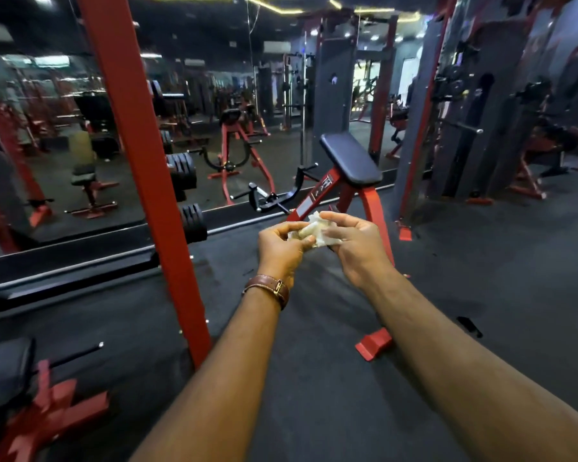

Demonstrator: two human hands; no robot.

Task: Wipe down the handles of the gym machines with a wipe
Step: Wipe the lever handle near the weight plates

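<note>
the row machine stands ahead, its black handles just beyond the hands. no containers are in view. left hand and right hand are held together, both pinching the crumpled wipe between them. judgement: unfold it to a clean face, then wrap each handle fully.
</note>
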